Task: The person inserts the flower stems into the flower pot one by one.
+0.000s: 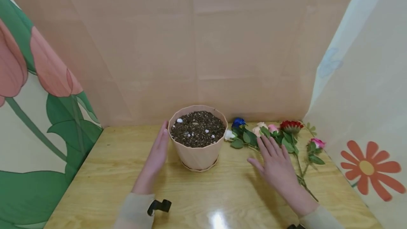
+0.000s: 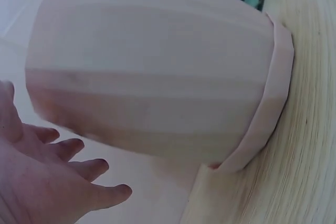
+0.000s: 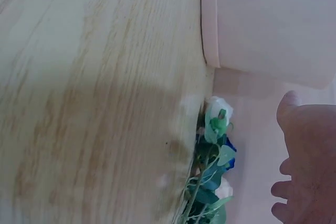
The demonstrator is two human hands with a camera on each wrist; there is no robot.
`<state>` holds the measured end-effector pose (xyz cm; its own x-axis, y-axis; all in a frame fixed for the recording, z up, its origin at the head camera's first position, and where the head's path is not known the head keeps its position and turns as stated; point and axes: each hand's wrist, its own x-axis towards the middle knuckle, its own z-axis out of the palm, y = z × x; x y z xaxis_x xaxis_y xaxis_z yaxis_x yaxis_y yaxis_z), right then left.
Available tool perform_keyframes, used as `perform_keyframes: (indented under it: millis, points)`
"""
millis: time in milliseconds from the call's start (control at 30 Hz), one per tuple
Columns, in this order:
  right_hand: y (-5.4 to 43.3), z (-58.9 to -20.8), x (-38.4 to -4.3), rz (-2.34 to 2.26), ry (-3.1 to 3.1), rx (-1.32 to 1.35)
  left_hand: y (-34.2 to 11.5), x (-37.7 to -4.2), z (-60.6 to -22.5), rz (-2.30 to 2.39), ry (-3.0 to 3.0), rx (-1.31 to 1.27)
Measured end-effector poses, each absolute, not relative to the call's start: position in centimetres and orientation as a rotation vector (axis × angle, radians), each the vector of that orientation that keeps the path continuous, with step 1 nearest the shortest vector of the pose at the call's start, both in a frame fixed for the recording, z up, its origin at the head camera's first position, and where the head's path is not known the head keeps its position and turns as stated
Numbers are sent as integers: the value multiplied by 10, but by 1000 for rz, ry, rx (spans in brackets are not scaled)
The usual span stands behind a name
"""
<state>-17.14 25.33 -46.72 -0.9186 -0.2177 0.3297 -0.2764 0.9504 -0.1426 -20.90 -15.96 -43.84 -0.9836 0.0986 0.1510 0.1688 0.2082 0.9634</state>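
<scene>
Soil-filled pot (image 1: 198, 151) beside flat left hand (image 1: 157, 154), right hand (image 1: 275, 163) spread over flowers (image 1: 279, 135) (fingers straight)

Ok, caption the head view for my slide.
Left hand open beside a soil-filled pink pot; right hand spread over artificial flowers on a wooden table.

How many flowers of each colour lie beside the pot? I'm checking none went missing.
Blue flower: 1
White flower: 1
Pale peach flower: 1
Pink flowers: 2
Red flower: 1
Total: 6, lying right of the pot.
</scene>
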Motion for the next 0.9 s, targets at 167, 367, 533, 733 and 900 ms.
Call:
perform_keyframes:
  millis: [167,367,533,733,900]
  points:
    - [259,-469,-173,268,-2834,341,-151,-213,-440,-1969,-2375,-219]
    - [268,-474,-175,242,-2833,335,-144,-219,-441,-2058,-2312,-181]
    - [274,-477,-177,240,-2831,335,-142,-222,-443,-2085,-2296,-159]
    - [280,-483,-180,262,-2826,313,-141,-226,-447,-2102,-2268,-180]
    - [284,-490,-183,293,-2756,344,-140,-230,-448,-2119,-2254,-190]
